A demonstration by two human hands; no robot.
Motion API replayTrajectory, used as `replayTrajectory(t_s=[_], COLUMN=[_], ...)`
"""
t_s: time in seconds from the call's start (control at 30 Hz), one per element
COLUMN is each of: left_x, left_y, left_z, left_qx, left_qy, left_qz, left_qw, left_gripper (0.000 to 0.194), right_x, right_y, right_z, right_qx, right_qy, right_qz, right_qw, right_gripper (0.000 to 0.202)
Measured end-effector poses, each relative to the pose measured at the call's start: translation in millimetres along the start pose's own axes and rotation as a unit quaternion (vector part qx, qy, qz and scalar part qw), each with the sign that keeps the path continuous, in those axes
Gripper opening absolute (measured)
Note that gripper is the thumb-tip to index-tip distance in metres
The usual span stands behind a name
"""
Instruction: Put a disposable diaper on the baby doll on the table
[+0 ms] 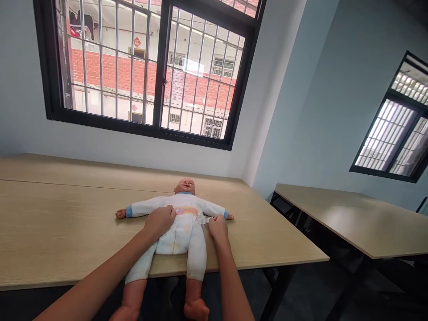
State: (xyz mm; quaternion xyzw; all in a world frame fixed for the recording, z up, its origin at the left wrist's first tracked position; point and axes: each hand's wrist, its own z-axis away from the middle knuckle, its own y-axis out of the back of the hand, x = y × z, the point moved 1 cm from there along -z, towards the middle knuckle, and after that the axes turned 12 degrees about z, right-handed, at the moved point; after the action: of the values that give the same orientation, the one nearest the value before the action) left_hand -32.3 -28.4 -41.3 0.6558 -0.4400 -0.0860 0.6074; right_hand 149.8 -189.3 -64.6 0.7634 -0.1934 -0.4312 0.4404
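A baby doll [179, 234] lies on its back on the wooden table, its arms spread out and its lower legs hanging over the near edge. It wears a white long-sleeved shirt [187, 206] with blue cuffs and collar, and white bottoms. At the doll's waist, on the left side of the view, my left hand [162, 220] is closed on the shirt; its fingertips are mostly hidden. On the opposite side my right hand [219, 228] pinches white cloth pulled out from the shirt's edge, close to the doll's blue-cuffed hand [230, 216].
The light wooden table [67, 223] stretches out under the doll and reaches the wall. A second table [361, 223] stands to the right, past a gap. Behind is a barred window [157, 67] with a dark frame.
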Motion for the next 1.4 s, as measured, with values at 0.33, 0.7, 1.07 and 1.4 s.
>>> replayTrajectory(t_s=[0.33, 0.7, 1.07, 1.4], left_x=[-7.3, -60.5, -77.0, -20.0], left_y=[-1.3, 12.6, 23.3, -27.7], left_z=[-2.6, 7.2, 71.7, 157.0], left_qx=[0.009, 0.039, 0.1, 0.14], left_qy=[-0.016, 0.05, 0.073, -0.08], left_qz=[0.03, 0.053, 0.202, 0.186], left_qw=[0.999, 0.997, 0.972, 0.969], left_gripper=[0.043, 0.035, 0.039, 0.049], right_x=[-98.0, -94.9, -90.2, -85.7], right_y=[6.5, -10.8, -13.0, 25.1], right_z=[43.3, 48.1, 49.8, 61.7], right_qx=[-0.003, 0.03, 0.061, -0.03], right_qy=[0.282, 0.227, 0.163, 0.209], right_qz=[-0.016, 0.024, 0.007, -0.147], right_qw=[0.959, 0.973, 0.985, 0.966], right_gripper=[0.019, 0.015, 0.051, 0.014])
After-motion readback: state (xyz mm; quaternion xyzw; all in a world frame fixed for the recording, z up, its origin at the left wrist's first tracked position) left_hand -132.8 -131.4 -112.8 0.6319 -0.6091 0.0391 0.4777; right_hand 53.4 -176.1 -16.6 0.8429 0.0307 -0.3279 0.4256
